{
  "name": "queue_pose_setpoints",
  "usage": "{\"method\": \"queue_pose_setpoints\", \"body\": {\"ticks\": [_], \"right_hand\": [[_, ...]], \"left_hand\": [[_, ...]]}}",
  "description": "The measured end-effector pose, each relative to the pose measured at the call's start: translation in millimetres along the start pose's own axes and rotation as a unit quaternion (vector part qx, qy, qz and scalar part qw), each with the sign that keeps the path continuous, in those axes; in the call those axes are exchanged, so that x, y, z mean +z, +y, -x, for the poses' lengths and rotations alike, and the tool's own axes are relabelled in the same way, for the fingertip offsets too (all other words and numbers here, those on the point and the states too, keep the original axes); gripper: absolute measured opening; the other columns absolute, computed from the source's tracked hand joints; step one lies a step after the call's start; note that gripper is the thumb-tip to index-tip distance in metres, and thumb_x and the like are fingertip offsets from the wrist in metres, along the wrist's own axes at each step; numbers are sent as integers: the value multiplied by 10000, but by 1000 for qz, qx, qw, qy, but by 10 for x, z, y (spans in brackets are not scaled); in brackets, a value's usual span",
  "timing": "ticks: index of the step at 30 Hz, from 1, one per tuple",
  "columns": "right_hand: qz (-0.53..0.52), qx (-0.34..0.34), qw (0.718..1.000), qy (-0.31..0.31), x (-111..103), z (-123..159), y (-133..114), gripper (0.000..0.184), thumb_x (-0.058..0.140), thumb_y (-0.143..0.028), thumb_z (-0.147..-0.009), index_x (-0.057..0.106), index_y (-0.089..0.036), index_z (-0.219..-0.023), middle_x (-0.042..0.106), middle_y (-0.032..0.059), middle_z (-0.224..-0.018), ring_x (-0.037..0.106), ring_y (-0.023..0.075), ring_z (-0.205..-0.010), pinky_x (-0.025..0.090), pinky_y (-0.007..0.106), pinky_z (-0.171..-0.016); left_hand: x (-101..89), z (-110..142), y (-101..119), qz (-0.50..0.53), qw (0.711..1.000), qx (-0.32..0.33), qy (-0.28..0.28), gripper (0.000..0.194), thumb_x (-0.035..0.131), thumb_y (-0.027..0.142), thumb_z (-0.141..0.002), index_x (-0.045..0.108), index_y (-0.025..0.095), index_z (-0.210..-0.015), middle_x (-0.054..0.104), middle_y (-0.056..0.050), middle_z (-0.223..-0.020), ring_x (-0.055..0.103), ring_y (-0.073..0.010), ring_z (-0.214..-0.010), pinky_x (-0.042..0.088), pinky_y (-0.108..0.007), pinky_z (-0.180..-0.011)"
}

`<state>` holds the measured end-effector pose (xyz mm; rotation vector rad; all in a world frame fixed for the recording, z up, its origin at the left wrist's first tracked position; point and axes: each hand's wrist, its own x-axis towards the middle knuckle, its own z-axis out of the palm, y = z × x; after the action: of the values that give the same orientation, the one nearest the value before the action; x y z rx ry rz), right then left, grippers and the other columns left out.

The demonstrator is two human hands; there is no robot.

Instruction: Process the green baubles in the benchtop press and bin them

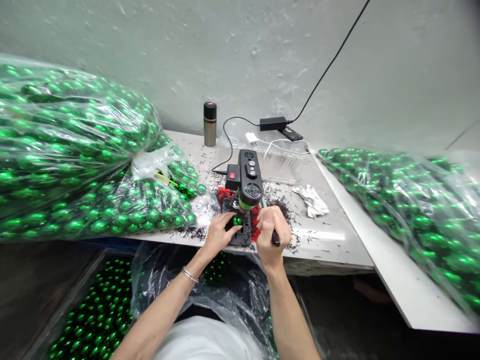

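My left hand [219, 232] reaches in from the left, its thumb and fingers closed around a shiny green ball [237, 220]. That ball sits on the black base [240, 238] of a small bench press machine [250, 172], under its head. On the machine's right side, my right hand [273, 230] is wrapped in a fist round a lever handle [276, 240]; the handle's black end shows below the fingers. Small black scraps [281, 205] litter the tabletop around the machine, and red material [255, 230] lies beside its base.
Large clear bags of green balls [75, 150] crowd the left, with another bag [412, 210] at right. More green balls [93, 310] lie below the table edge. A flask [210, 127], power adapter [273, 123], phone [290, 133] and white gloves [312, 201] rest on the table [345, 245].
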<state>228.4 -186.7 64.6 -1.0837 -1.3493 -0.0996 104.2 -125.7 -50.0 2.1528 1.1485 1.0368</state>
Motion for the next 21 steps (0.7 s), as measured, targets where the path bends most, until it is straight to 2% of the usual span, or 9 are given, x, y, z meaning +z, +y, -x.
{"method": "queue_pose_setpoints", "body": {"ticks": [6,11,14,21], "right_hand": [[7,-15,1000,-3,16,279,120,279,403,-123,-961,462,-212,-704,513,-6,-696,540,128,-669,428,281,-600],[-1,-51,999,12,98,535,331,291,360,-195,-993,460,-215,-720,522,-1,-746,537,127,-670,459,304,-640],[-1,-63,998,30,141,602,421,311,340,-232,-1006,448,-218,-715,520,-8,-750,536,126,-657,470,347,-714],[-8,-66,997,47,196,631,476,323,313,-252,-1014,432,-225,-715,504,-15,-755,591,140,-673,485,402,-779]], "left_hand": [[44,23,-40,0,1000,9,7,301,731,320,-853,699,191,-1123,751,-103,-1088,661,-269,-994,476,-451,-930],[47,33,-30,-7,1000,5,7,293,724,309,-860,690,192,-1126,750,-94,-1074,654,-261,-982,465,-440,-919],[50,42,-35,-7,1000,8,6,292,721,306,-861,686,198,-1130,748,-89,-1073,650,-259,-978,460,-436,-918],[57,40,-39,5,1000,12,10,312,741,298,-845,683,190,-1131,745,-95,-1050,642,-263,-967,459,-431,-907]]}}
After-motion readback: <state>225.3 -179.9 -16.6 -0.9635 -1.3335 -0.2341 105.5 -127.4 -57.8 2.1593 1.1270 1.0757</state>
